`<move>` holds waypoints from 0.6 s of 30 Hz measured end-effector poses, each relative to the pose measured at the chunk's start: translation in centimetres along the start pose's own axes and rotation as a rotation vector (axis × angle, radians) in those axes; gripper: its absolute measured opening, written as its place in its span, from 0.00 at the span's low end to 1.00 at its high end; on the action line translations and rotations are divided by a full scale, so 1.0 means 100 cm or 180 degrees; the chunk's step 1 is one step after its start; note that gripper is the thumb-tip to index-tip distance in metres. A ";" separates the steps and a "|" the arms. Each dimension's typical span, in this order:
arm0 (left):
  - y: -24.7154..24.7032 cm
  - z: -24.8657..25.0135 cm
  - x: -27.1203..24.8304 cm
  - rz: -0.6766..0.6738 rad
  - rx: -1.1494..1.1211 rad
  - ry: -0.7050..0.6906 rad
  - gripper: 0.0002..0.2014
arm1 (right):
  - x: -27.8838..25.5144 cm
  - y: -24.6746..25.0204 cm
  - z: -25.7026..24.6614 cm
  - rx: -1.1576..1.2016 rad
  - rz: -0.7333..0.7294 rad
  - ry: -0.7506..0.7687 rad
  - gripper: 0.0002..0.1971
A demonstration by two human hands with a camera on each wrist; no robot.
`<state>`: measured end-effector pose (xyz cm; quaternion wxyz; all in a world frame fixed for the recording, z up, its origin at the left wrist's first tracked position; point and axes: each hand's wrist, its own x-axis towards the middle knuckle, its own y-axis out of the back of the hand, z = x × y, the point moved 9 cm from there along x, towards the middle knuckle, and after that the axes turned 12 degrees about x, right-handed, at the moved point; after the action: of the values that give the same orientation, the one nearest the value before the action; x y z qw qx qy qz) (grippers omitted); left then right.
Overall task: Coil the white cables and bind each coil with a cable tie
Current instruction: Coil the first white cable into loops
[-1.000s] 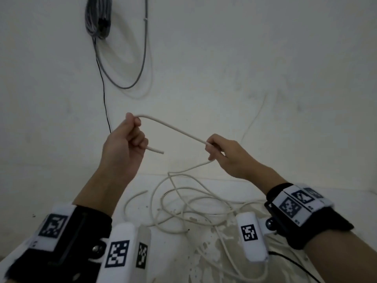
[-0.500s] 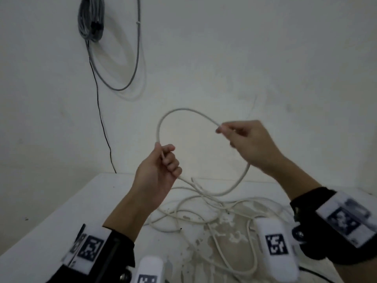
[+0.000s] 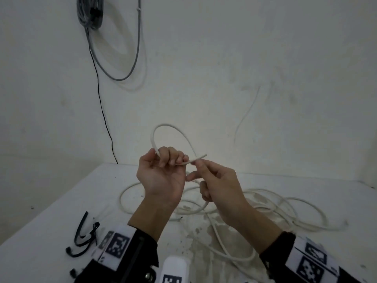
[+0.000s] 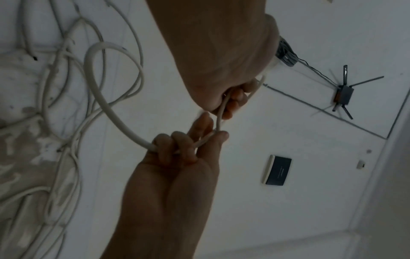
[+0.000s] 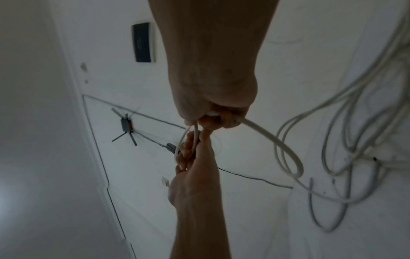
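Above the table, my left hand (image 3: 163,168) grips a white cable (image 3: 169,127) that rises from its fist in a small loop. The cable's cut end (image 3: 204,155) sticks out to the right past its fingers. My right hand (image 3: 199,166) sits right against the left and pinches the same cable where the loop closes. In the left wrist view, the right hand (image 4: 188,149) has its fingers curled round the cable (image 4: 97,98). The right wrist view shows the cable (image 5: 266,136) running on to the tangled pile (image 3: 265,211). Black cable ties (image 3: 83,237) lie at the near left.
The white table (image 3: 61,201) meets the wall behind and at the right. A grey cable bundle (image 3: 89,11) hangs high on the wall, with a thin black wire (image 3: 102,111) dropping to the table's back edge. Worn paint patches (image 3: 204,231) mark the tabletop.
My right hand has carried the cable round and down to my left hand, closing a wide arc into a small loop. Both hands have come together and sit lower.
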<state>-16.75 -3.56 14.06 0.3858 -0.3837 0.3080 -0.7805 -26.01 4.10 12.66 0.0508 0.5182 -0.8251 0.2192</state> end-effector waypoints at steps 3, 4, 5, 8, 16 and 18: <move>0.000 -0.003 -0.004 -0.0176 0.0333 0.0044 0.18 | 0.005 0.009 -0.003 0.0344 0.0313 0.0017 0.07; 0.003 -0.005 -0.006 -0.0143 0.0488 0.0114 0.18 | 0.007 0.012 -0.006 0.0372 0.0341 0.0067 0.08; 0.009 -0.007 -0.008 -0.0003 0.0762 0.0187 0.17 | 0.010 0.015 -0.012 0.0314 0.0351 0.0152 0.09; 0.043 0.008 -0.012 0.0913 0.2349 -0.0054 0.13 | 0.017 0.025 -0.039 -0.0583 0.0253 0.0565 0.11; -0.020 -0.003 -0.017 -0.1473 0.5271 -0.0656 0.18 | 0.011 -0.020 -0.028 -0.3115 -0.1824 0.0146 0.09; -0.019 -0.018 -0.020 -0.1767 0.5175 0.0140 0.26 | 0.005 -0.028 -0.029 -0.3015 -0.2032 0.0091 0.07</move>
<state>-18.11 -0.61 13.88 0.3299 -0.0344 -0.4445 -0.8321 -24.24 3.84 16.29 0.3524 0.6594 -0.6351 -0.1938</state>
